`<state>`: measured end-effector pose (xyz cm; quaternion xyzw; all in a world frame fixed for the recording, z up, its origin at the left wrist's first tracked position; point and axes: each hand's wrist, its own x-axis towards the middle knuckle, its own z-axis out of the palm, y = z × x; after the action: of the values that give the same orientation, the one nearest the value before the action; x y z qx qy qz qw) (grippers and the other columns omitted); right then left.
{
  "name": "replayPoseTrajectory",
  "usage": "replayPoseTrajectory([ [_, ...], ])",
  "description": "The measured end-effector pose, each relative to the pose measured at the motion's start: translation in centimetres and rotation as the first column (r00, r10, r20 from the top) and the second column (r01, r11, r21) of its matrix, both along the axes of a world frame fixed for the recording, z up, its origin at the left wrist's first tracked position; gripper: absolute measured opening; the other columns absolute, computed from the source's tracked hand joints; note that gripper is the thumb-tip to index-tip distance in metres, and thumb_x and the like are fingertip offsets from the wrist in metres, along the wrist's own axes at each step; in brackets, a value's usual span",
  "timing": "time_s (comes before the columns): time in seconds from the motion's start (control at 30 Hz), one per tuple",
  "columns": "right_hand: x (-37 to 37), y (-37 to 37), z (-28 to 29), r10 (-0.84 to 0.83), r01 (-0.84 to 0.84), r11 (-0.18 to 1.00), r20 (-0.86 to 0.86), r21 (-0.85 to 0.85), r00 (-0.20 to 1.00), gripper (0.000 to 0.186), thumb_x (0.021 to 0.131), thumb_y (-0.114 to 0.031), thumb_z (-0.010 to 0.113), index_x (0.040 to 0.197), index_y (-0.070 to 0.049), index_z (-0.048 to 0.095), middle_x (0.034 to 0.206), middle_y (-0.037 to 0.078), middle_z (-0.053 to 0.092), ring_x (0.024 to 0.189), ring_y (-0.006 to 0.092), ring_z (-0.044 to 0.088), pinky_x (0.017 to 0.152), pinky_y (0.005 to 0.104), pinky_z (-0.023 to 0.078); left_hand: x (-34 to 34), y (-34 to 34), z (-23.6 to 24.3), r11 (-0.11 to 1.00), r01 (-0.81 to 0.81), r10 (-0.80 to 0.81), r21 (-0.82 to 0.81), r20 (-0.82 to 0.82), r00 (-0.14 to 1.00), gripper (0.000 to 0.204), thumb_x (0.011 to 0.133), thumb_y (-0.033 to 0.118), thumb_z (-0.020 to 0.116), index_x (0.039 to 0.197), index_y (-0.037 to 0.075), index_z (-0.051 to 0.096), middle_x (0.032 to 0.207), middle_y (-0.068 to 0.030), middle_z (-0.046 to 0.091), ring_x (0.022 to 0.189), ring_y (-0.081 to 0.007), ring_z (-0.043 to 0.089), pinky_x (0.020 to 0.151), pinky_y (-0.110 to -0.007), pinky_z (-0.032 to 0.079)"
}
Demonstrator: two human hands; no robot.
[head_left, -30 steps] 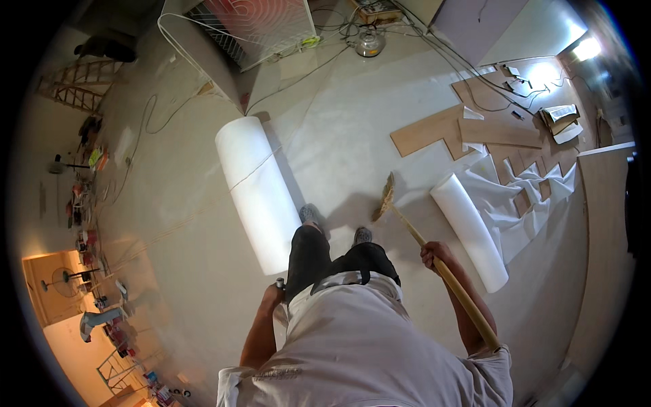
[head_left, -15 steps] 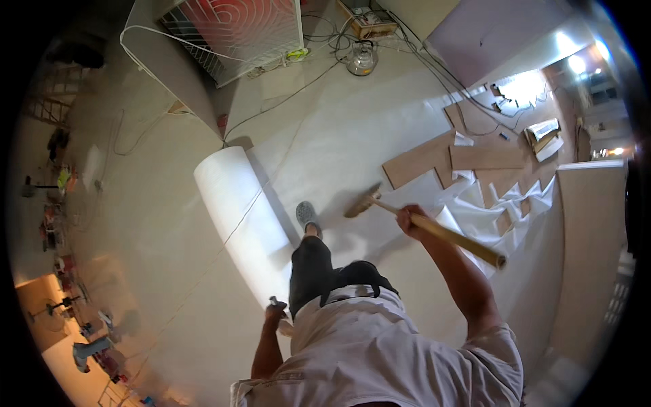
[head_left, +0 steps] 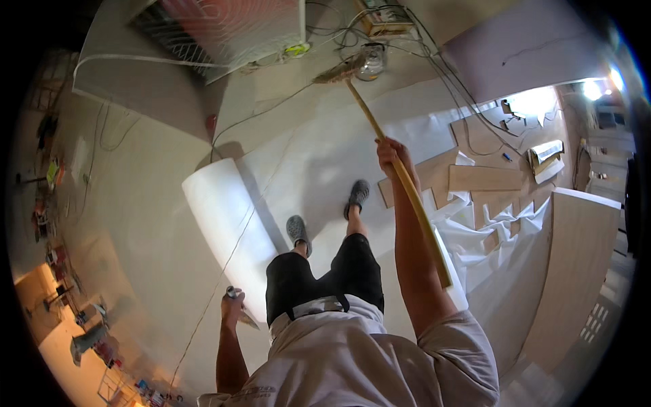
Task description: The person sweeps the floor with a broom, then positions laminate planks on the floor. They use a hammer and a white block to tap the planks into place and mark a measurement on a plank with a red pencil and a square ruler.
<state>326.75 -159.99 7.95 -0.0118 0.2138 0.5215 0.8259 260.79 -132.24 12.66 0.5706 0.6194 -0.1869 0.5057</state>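
Observation:
My right hand point(head_left: 393, 154) is closed around the middle of a broom's long yellowish handle point(head_left: 422, 216). The bristled head of the broom point(head_left: 341, 68) is raised ahead of me, overlapping a shiny kettle-like vessel point(head_left: 373, 62) in view; I cannot tell whether they touch. Low on the left, my left hand point(head_left: 231, 309) grips a small hand tool, its rounded grey end point(head_left: 231, 292) above the fist and a flat blade point(head_left: 249, 321) below. Beside that hand lies a large white roll of sheeting point(head_left: 234, 217).
Wood planks point(head_left: 485, 178) and crumpled white sheeting point(head_left: 491, 230) lie to the right, near a pale panel point(head_left: 576, 264). Dark cables point(head_left: 441, 71) run across the floor by a wooden box point(head_left: 386, 20). A metal grille point(head_left: 224, 34) stands at far left. Tools line the left side.
My right arm has swung forward and the broom head has moved up and away, toward the kettle-like vessel. My left hand has shifted left with its tool. Both feet now show.

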Motion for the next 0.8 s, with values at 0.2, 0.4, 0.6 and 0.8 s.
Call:
replayPoseTrajectory([
  [0.2,0.2,-13.1,12.8,-0.022,0.018,0.953,-0.009,-0.303,1.000,0.029,0.100,-0.007,0.046,0.118,0.016,0.042,0.074,0.003,0.048,0.054,0.0084,0.048,0.044,0.0208,0.045,4.6,-6.7,-3.9,0.996,-0.059,0.068,-0.073,0.129,0.989,0.024,0.084,0.019,0.072,0.098,0.000,0.069,0.071,-0.0108,0.068,0.055,-0.0194,0.064,0.055,-0.036,0.054],
  [0.4,8.9,-15.8,11.6,-0.053,-0.109,0.865,-0.304,-0.490,0.951,0.015,0.091,-0.006,0.052,0.080,-0.002,0.043,0.066,0.002,0.046,0.050,0.0092,0.047,0.044,0.0185,0.047,19.5,-13.3,0.8,0.993,0.073,-0.072,-0.090,0.008,0.997,0.028,0.085,0.020,0.070,0.101,-0.002,0.068,0.069,-0.0103,0.067,0.055,-0.0195,0.065,0.056,-0.033,0.052],
  [0.6,21.4,-13.9,1.0,-0.062,0.013,0.975,-0.219,-0.220,0.974,0.014,0.098,-0.007,0.046,0.093,0.006,0.048,0.066,0.002,0.046,0.050,0.0093,0.046,0.043,0.0203,0.043,29.5,-13.7,4.9,0.988,0.151,-0.151,-0.036,-0.014,0.988,0.029,0.087,0.018,0.071,0.108,0.000,0.066,0.065,-0.0084,0.064,0.056,-0.0182,0.063,0.057,-0.033,0.050],
  [0.8,21.8,-16.9,6.5,-0.197,0.151,0.969,-0.245,-0.193,0.949,0.021,0.102,-0.013,0.046,0.099,0.007,0.050,0.068,0.001,0.047,0.049,0.0079,0.044,0.040,0.0221,0.038,29.7,-11.2,3.7,0.988,0.142,-0.141,-0.053,0.029,0.990,0.037,0.086,0.024,0.072,0.109,-0.004,0.066,0.069,-0.0118,0.066,0.059,-0.0191,0.064,0.059,-0.034,0.050],
])
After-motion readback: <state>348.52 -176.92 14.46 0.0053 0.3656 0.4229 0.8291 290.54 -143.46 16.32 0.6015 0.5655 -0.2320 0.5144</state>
